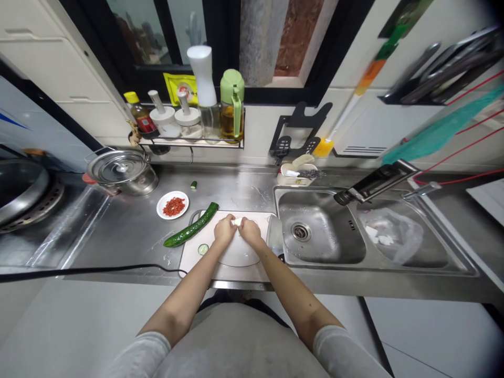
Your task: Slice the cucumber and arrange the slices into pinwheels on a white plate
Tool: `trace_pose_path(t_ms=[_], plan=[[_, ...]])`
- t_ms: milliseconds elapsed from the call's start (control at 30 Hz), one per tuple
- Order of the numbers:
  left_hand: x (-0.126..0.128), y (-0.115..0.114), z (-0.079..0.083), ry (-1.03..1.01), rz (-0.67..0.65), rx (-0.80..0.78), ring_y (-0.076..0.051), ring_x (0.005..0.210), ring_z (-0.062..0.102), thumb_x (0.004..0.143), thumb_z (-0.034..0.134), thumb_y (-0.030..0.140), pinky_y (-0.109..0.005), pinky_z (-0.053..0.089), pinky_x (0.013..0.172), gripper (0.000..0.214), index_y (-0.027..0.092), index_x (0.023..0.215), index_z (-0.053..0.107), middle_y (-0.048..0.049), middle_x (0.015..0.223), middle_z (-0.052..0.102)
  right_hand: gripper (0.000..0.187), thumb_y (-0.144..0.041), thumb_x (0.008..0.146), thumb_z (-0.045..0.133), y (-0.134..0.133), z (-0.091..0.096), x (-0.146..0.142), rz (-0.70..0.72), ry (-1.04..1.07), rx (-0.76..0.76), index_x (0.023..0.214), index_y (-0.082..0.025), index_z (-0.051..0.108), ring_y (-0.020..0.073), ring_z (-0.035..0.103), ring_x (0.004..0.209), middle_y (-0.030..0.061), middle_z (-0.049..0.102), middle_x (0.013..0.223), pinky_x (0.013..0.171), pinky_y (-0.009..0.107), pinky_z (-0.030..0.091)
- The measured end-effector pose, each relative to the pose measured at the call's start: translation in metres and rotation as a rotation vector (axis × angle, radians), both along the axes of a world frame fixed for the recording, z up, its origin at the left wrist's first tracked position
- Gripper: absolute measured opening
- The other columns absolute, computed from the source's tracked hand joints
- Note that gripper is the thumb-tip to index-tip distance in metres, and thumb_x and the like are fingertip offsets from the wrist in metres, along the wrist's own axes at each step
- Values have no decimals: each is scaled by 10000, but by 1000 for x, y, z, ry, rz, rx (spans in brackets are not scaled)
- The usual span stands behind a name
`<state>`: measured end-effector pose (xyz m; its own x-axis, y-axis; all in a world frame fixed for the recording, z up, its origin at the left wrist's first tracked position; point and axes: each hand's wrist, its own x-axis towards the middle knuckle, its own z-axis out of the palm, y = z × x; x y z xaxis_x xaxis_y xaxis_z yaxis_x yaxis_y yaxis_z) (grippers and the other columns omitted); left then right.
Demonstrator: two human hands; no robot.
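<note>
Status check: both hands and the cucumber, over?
Left hand, right hand: both pinching a small white piece. Cucumber: untouched, lying across cutting board's edge. Possibly in the way: cucumber slice beside left forearm.

Lidded pot [125, 172], oil bottle [230, 107], sink [325, 239]

The person near me wears a plain, pale grey shirt [240, 344]; its short left sleeve [137, 354] and right sleeve [340, 349] end around the elbows, and dark trousers [270, 311] show past the hem.
</note>
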<state>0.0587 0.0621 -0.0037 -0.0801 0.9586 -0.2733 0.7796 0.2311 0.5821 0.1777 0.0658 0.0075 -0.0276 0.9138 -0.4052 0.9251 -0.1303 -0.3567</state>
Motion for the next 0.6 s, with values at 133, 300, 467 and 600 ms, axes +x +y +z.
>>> trace_pose_path(t_ms=[133,300,467,600], plan=[[1,-4,7,81,-101,41,-196,873,589,805,558,229,-278,391,742,329,293,1121,622,-38,970,666,256,-229,890,468,-1,1,0,0,-10,-6,1085,-134,604,221,632,951,139,682,978,696,256,412],[-1,-9,8,136,-186,63,-207,938,583,858,512,255,-295,399,791,331,300,1169,615,-59,1051,634,258,-231,897,462,-2,4,-1,-6,-14,-12,1085,-141,613,219,628,980,132,684,999,715,257,423],[-2,-11,0,170,-206,102,-222,979,573,885,486,286,-307,399,799,320,295,1179,612,-69,1081,628,268,-235,898,465,-3,4,-3,-16,-19,-25,1097,-138,617,228,628,989,145,685,1003,730,269,433],[-2,-12,-5,174,-196,117,-225,996,567,899,468,302,-310,396,799,322,294,1192,603,-73,1105,620,269,-242,905,462,-2,3,-3,-17,-25,-29,1098,-135,616,233,629,999,156,680,1023,739,272,435]])
